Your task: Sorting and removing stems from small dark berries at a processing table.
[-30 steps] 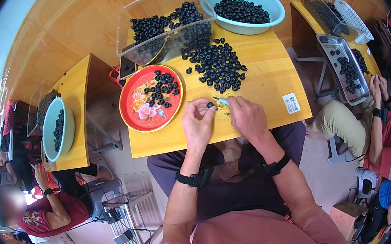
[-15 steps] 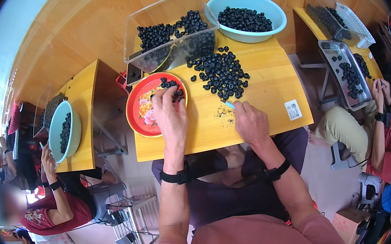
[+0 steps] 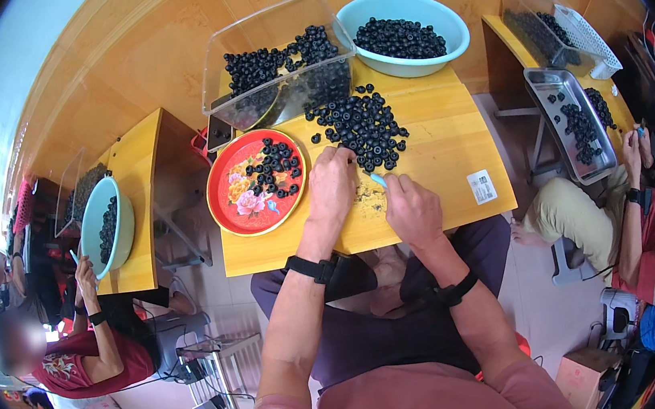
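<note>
My right hand (image 3: 414, 209) is closed around a slim tool with a light-blue end (image 3: 377, 180) that points toward the pile. My left hand (image 3: 332, 181) has its fingers curled at the near-left edge of a heap of small black ring-like parts (image 3: 367, 129); what its fingertips hold is hidden. Left of it lies a round red tray (image 3: 225, 216) with a flower pattern and a gold rim, with a cluster of the same black parts (image 3: 275, 168) on it. Dark crumbs (image 3: 368, 195) are scattered on the yellow table (image 3: 442, 143) beneath my hands.
At the back stand a clear plastic bin (image 3: 283, 96) and a light-blue basin (image 3: 459, 48), both holding black parts. A white label (image 3: 481, 186) is stuck on the table's right side. People work at tables on both sides, near another blue basin (image 3: 126, 219) and a metal tray (image 3: 602, 169).
My left hand has moved right, from the red tray to the heap's near edge, uncovering the black parts on the tray. My right hand still holds the blue-ended tool near the heap.
</note>
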Action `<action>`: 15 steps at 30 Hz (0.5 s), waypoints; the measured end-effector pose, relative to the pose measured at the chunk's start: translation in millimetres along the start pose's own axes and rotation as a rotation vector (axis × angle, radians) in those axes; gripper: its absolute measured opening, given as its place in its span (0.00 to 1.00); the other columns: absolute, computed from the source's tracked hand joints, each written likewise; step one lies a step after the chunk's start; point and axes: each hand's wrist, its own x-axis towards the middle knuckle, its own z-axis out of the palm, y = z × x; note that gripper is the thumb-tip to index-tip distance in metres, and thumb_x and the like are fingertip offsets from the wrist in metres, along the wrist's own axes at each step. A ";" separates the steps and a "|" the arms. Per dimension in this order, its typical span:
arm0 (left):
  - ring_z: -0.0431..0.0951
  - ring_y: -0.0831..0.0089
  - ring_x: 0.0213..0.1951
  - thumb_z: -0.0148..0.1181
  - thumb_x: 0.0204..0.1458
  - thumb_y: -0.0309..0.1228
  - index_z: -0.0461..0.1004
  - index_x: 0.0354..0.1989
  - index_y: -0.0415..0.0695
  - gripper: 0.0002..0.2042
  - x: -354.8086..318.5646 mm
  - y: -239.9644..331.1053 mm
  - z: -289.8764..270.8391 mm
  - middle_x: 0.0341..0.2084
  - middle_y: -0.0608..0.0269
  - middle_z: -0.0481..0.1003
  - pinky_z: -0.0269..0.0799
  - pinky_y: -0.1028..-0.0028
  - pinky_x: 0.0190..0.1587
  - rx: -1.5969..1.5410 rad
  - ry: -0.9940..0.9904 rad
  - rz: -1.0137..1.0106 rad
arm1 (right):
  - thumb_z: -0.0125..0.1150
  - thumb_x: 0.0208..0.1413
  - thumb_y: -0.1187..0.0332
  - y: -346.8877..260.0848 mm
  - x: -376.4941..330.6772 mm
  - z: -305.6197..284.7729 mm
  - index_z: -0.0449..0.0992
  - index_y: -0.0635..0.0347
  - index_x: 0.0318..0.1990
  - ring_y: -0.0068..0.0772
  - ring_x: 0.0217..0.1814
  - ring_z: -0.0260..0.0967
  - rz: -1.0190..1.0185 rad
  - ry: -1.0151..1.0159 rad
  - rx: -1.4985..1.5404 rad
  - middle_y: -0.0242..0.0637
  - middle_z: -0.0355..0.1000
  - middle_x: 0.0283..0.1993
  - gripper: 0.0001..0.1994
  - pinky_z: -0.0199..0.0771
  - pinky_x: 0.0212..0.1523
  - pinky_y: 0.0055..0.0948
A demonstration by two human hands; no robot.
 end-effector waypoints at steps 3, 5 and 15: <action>0.82 0.49 0.41 0.63 0.53 0.19 0.82 0.40 0.38 0.08 -10.8 2.6 -4.8 0.40 0.48 0.79 0.79 0.58 0.44 -0.050 0.031 -0.024 | 0.59 0.54 0.74 0.5 0.3 -1.6 0.76 0.57 0.38 0.38 0.29 0.77 0.004 0.009 0.017 0.37 0.71 0.29 0.05 0.79 0.29 0.37; 0.82 0.51 0.37 0.62 0.52 0.19 0.83 0.40 0.37 0.09 -20.3 4.0 -9.4 0.38 0.49 0.78 0.79 0.59 0.42 -0.165 0.078 -0.063 | 0.59 0.54 0.74 1.0 1.2 -1.5 0.76 0.57 0.39 0.38 0.29 0.77 -0.001 0.013 0.022 0.37 0.71 0.30 0.05 0.79 0.28 0.37; 0.81 0.69 0.34 0.68 0.53 0.20 0.83 0.45 0.37 0.11 -57.0 11.9 -1.6 0.40 0.55 0.80 0.78 0.71 0.41 -0.490 0.122 -0.418 | 0.59 0.55 0.73 -0.9 1.1 -1.9 0.76 0.57 0.39 0.39 0.29 0.77 -0.011 -0.012 0.002 0.37 0.71 0.30 0.05 0.78 0.28 0.38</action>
